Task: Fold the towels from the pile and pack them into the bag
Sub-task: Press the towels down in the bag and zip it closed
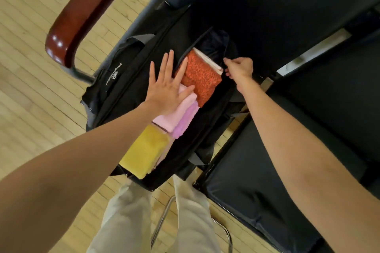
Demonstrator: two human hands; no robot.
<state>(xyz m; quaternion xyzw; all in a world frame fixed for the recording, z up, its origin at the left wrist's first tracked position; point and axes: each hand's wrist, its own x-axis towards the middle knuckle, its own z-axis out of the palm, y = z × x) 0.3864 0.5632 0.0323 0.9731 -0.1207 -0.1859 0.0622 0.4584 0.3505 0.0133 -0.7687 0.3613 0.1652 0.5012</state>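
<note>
With the left hand [166, 90] flat on the towels [197, 80] in the bag [131, 80] and right fingers [228, 68] pinching the zipper, cloth could snag if pulled shut.

Black bag [131, 80] on a dark chair seat [257, 6] above pale wooden floor [26, 68].

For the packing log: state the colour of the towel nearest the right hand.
Orange towel, head view.
</note>
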